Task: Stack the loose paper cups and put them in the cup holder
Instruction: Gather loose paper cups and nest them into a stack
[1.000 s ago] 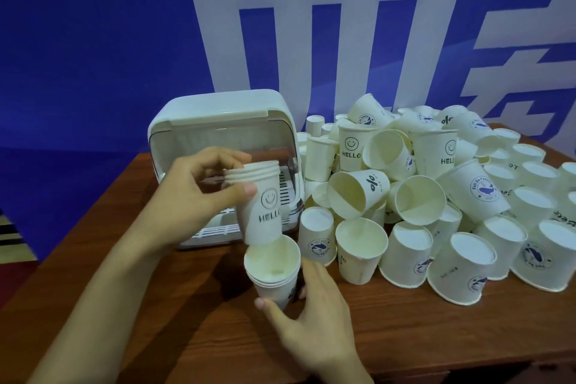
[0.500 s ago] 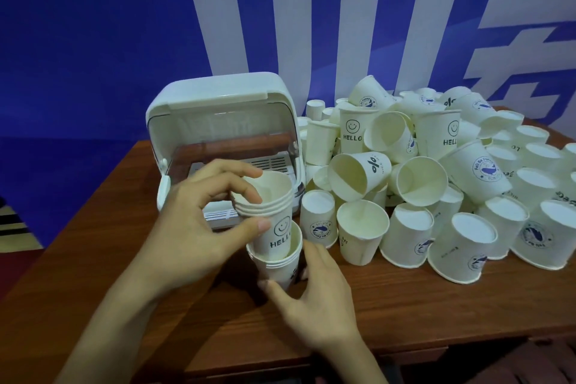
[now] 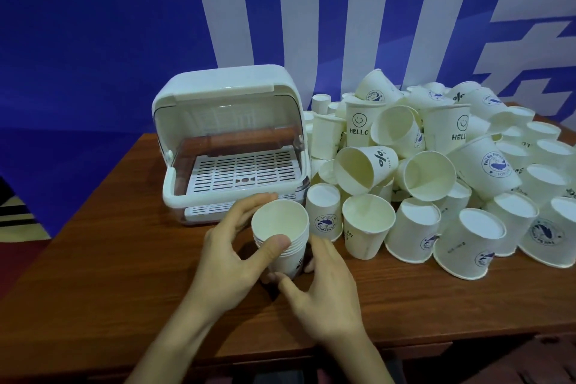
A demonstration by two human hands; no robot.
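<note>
The left hand [image 3: 230,254] grips the short stack of white paper cups [image 3: 282,235] near its rims, thumb in front; the right hand [image 3: 324,287] curls round its bottom; the stack stands on the brown wooden desk [image 3: 109,259] between both hands; the white plastic cup holder with its clear lid up [image 3: 230,146] sits just behind the left hand; the pile of loose white paper cups [image 3: 436,171] lies past the right hand; I think it helps to press straight down, gently, so the rims sit even and nothing crumples.
</note>
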